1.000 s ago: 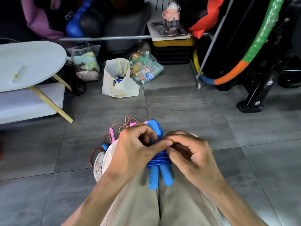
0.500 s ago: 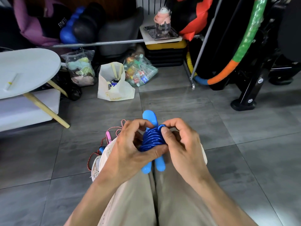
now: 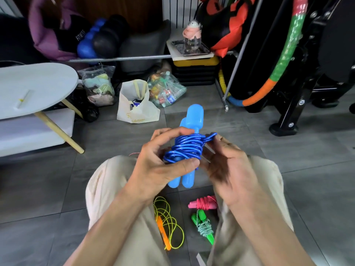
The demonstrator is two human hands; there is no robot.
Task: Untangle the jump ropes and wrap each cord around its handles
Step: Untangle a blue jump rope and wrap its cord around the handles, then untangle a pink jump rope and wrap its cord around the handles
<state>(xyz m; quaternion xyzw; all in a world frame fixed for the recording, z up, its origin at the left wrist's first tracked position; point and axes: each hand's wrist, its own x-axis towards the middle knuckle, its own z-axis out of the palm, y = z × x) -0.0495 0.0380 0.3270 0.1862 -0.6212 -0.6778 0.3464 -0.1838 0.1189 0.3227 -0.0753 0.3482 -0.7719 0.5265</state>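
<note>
A blue jump rope (image 3: 189, 148) has its shiny cord coiled around two light-blue handles held side by side. My left hand (image 3: 163, 166) grips the bundle, thumb pressed across the lower coils. My right hand (image 3: 228, 167) sits at the bundle's right side, its fingertips pinching a loop of cord at the upper right. On the floor between my knees lie an orange-handled rope with loose yellow cord (image 3: 169, 219), a wrapped pink rope (image 3: 204, 203) and a wrapped green rope (image 3: 203, 227).
I am seated with beige trousers over a grey tiled floor. A white low table (image 3: 34, 87) stands at the left. Bags (image 3: 136, 104) lie ahead, and a black equipment frame (image 3: 294, 104) with a colourful hoop stands at the right. A red-white cord (image 3: 133, 154) peeks past my left knee.
The hands have raised the blue bundle and the view has tilted down, which brings the ropes between my knees into sight. My right hand has shifted from the coils to the loop at the upper right.
</note>
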